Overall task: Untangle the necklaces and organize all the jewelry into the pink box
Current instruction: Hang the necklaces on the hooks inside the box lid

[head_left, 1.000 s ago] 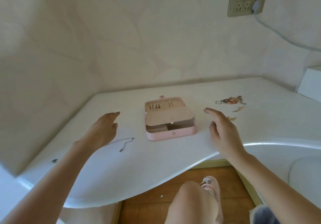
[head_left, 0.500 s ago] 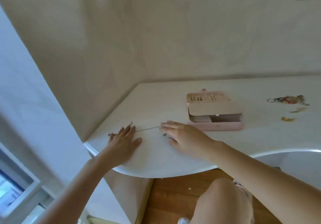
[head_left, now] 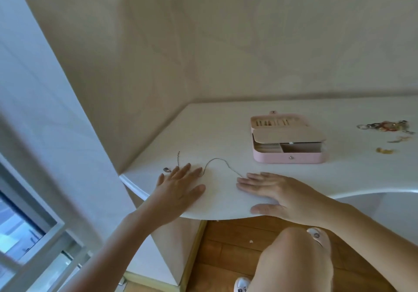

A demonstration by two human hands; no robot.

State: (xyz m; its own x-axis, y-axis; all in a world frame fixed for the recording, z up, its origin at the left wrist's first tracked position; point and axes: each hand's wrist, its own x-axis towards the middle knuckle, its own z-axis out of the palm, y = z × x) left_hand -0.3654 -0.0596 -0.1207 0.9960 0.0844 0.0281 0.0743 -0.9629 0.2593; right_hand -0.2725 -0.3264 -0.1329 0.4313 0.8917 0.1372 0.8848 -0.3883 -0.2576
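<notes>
Silver necklace (head_left: 216, 158) arcs between flat left hand (head_left: 178, 186) and right hand (head_left: 280, 191).

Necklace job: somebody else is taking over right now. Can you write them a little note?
Left hand: flat, open, fingers on one end of the thin chain necklace.
Right hand: flat, open, fingertips at its other end.
Pink box: open on the table, right of the hands.
Tangled jewelry pile: far right, untouched.
Done: one chain laid out.
Left: box it, untangle and box the rest.
</notes>
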